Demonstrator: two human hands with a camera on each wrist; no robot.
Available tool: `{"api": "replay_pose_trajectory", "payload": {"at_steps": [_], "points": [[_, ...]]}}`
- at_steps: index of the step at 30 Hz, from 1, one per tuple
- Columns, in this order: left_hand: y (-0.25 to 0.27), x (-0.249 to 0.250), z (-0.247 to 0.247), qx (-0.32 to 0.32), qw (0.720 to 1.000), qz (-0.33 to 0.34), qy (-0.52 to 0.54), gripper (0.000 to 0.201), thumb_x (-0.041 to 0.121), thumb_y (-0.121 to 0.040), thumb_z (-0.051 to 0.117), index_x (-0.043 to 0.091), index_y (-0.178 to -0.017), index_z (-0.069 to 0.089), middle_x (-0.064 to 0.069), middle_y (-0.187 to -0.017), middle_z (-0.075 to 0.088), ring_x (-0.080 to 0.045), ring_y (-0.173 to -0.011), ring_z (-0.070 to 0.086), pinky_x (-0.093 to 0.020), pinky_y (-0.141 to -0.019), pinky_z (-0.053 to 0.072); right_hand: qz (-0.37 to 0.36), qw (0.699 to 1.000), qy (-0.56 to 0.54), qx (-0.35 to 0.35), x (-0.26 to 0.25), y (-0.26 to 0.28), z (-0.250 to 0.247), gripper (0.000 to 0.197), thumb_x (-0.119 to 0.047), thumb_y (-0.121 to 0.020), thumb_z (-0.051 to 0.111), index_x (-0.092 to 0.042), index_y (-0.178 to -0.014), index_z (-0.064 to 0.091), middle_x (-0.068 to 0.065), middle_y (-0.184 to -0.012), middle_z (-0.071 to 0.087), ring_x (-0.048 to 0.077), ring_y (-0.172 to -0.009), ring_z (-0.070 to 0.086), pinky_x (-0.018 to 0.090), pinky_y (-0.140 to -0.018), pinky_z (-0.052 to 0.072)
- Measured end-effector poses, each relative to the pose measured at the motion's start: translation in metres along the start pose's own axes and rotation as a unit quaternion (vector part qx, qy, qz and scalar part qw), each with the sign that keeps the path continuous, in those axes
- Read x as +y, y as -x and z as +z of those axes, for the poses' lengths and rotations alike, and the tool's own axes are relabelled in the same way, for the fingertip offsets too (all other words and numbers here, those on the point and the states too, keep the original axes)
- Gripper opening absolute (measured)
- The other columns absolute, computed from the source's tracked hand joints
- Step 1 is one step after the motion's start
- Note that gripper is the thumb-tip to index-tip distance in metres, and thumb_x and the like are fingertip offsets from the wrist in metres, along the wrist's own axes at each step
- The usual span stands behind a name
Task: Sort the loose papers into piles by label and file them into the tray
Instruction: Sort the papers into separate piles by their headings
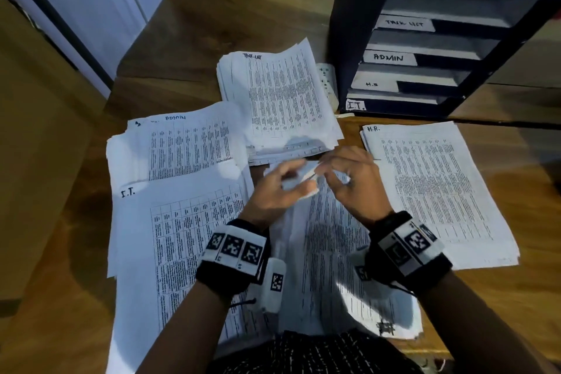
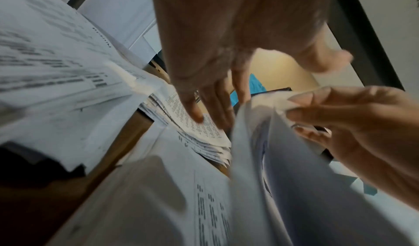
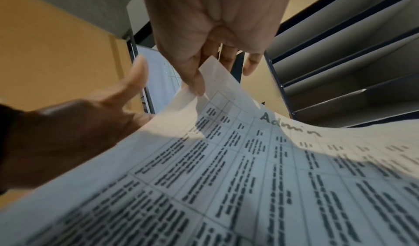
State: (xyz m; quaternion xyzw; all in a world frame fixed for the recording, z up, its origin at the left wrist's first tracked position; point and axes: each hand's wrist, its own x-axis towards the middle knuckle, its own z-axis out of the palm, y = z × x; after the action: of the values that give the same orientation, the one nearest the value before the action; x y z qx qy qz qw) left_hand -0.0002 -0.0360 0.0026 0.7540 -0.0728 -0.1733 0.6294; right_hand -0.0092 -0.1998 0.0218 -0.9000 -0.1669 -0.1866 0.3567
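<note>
Four labelled piles lie on the desk: Task List (image 1: 282, 94) at the back, Admin (image 1: 188, 143) and I.T. (image 1: 170, 237) on the left, H.R. (image 1: 434, 191) on the right. An unsorted stack (image 1: 328, 252) lies right in front of me. My right hand (image 1: 343, 173) (image 3: 208, 70) pinches the far corner of its top sheet (image 3: 249, 160), handwritten "Admin", and lifts that end off the stack. My left hand (image 1: 282, 185) (image 2: 204, 106) hovers beside the raised corner, fingers straight and thumb spread, gripping nothing. The dark filing tray (image 1: 343, 55) stands at the back right, its slots marked Task List, Admin, H.R. and I.T.
A white power strip (image 1: 328, 82) lies between the Task List pile and the tray's left wall. The wooden desk (image 1: 212, 24) extends bare behind the piles, and its left edge runs close to the Admin and I.T. piles. Black wrist bands with markers sit on both forearms.
</note>
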Motion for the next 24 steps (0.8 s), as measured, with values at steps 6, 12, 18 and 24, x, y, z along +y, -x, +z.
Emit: {"api": "replay_pose_trajectory", "payload": {"at_steps": [6, 12, 18, 24], "points": [[0.003, -0.011, 0.006, 0.106, 0.991, -0.08, -0.028, 0.02, 0.027, -0.08, 0.069, 0.01, -0.075, 0.06, -0.005, -0.076, 0.065, -0.018, -0.072, 0.062, -0.02, -0.067, 0.048, 0.037, 0.999, -0.034, 0.021, -0.015, -0.023, 0.003, 0.031, -0.007, -0.076, 0.065, -0.009, -0.107, 0.065, 0.007, -0.118, 0.059, 0.005, -0.111, 0.043, 0.025, -0.102, 0.034], [0.001, 0.008, -0.028, 0.206, 0.948, -0.145, 0.195, 0.01, 0.017, -0.087, 0.062, 0.009, -0.087, 0.056, -0.009, -0.091, 0.062, -0.022, -0.088, 0.059, -0.031, -0.074, 0.048, 0.407, 0.908, -0.1, 0.012, 0.012, 0.003, -0.016, 0.08, -0.02, -0.079, 0.071, -0.014, -0.143, 0.022, 0.008, -0.147, 0.026, 0.026, -0.136, 0.027, 0.048, -0.111, 0.026], [-0.003, 0.014, -0.049, 0.145, 0.953, -0.147, 0.222, 0.029, 0.032, -0.08, 0.066, 0.011, -0.101, 0.062, -0.008, -0.114, 0.063, -0.023, -0.112, 0.057, -0.04, -0.108, 0.035, 0.367, 0.898, -0.223, -0.097, 0.008, 0.027, -0.022, 0.009, -0.006, -0.09, 0.055, -0.014, -0.093, 0.056, 0.0, -0.091, 0.061, 0.011, -0.091, 0.059, 0.033, -0.085, 0.043], [0.006, 0.048, -0.057, 0.272, 0.955, -0.026, 0.119, 0.018, 0.018, -0.083, 0.066, 0.013, -0.098, 0.058, 0.008, -0.083, 0.061, 0.0, -0.072, 0.06, -0.01, -0.06, 0.047, 0.279, 0.935, -0.217, 0.003, -0.027, 0.001, -0.016, 0.019, -0.006, -0.092, 0.051, -0.024, -0.086, 0.051, -0.008, -0.074, 0.052, -0.003, -0.064, 0.051, 0.013, -0.063, 0.045]]}}
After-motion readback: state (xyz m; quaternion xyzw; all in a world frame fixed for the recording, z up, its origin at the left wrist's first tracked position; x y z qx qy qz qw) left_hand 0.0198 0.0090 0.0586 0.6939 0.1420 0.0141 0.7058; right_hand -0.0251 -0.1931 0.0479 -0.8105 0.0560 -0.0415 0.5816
